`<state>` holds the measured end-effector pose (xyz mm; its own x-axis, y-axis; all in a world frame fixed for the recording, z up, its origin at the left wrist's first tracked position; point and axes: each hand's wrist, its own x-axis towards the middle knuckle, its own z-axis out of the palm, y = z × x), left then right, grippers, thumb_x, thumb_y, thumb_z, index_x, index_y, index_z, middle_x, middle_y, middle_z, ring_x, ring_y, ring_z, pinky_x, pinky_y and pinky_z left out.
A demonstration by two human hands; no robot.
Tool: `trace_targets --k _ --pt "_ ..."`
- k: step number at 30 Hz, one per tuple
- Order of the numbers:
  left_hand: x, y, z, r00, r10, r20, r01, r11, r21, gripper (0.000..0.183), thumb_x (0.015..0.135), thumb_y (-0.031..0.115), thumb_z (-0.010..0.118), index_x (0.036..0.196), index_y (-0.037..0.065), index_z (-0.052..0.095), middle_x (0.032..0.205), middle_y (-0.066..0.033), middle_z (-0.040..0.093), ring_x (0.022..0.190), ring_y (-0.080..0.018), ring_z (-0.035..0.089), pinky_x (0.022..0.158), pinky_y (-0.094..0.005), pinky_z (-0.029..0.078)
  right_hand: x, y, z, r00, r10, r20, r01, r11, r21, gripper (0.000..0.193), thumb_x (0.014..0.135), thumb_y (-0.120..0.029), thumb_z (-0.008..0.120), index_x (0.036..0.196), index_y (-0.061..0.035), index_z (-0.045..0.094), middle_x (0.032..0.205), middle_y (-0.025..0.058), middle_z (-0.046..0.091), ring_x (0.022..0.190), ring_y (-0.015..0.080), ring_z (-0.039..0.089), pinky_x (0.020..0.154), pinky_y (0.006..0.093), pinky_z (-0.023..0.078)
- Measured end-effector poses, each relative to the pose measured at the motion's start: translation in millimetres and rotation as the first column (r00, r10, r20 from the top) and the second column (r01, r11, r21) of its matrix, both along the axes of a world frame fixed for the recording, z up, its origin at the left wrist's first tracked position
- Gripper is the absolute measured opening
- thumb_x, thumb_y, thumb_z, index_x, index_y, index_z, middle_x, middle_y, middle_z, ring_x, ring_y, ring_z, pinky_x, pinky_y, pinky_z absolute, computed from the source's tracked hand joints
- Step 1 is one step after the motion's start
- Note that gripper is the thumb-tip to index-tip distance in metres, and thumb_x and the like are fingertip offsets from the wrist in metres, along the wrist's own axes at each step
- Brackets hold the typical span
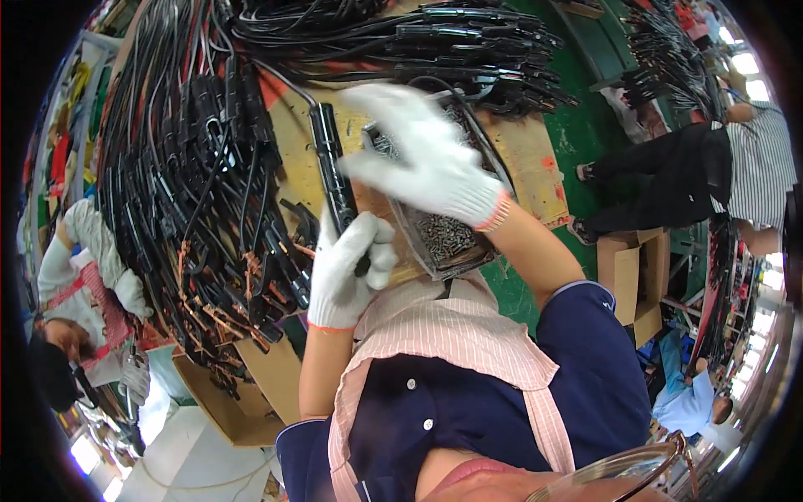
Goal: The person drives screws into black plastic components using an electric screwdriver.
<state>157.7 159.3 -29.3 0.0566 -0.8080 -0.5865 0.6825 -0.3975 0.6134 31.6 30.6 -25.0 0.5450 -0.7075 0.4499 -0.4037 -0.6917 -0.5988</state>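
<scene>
My left hand (345, 269), in a white knit glove with an orange cuff, is closed around the lower end of a black tubular handle (333, 159). A dark cable runs from the handle's far end toward the bundle. To the right, my right hand (431, 159), gloved the same way, is smeared by motion. Its thumb and fingers look spread apart beside the handle, with nothing visible between them. Beneath it is a tray (435, 272) of small metal screws (443, 238), partly hidden by that hand.
Black cables with handles (201, 125) pile up on the left of the yellow tabletop (535, 167), several ending in copper-coloured parts. More black handles (468, 42) lie across the far side. Cardboard boxes (222, 402) (623, 259) stand on both sides. Other people (84, 284) (686, 167) are nearby.
</scene>
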Motion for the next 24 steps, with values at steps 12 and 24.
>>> trace_targets --k 12,24 --pt "-32 -15 -38 0.977 0.032 -0.210 -0.053 0.994 -0.093 0.018 0.094 0.008 0.057 0.106 0.010 0.044 0.082 -0.0055 0.055 0.056 -0.0086 0.045 0.043 -0.0199 0.033 -137 41 -74 0.878 -0.428 -0.215 0.479 0.785 0.392 0.048 0.091 -0.037 0.059 0.117 0.0018 0.060 0.115 0.0231 0.063 0.109 0.0359 0.060 0.093 0.0392 0.047" --pt "-6 19 -37 0.986 0.157 -0.064 -0.162 0.983 -0.082 0.030 0.092 0.007 0.058 0.115 0.007 0.037 0.077 -0.0057 0.051 0.047 -0.0081 0.041 0.037 -0.0203 0.031 -86 57 -72 0.945 -0.296 -0.139 0.326 0.890 0.319 0.043 0.087 -0.032 0.066 0.114 0.0015 0.061 0.106 0.0216 0.065 0.098 0.0354 0.064 0.085 0.0399 0.050"
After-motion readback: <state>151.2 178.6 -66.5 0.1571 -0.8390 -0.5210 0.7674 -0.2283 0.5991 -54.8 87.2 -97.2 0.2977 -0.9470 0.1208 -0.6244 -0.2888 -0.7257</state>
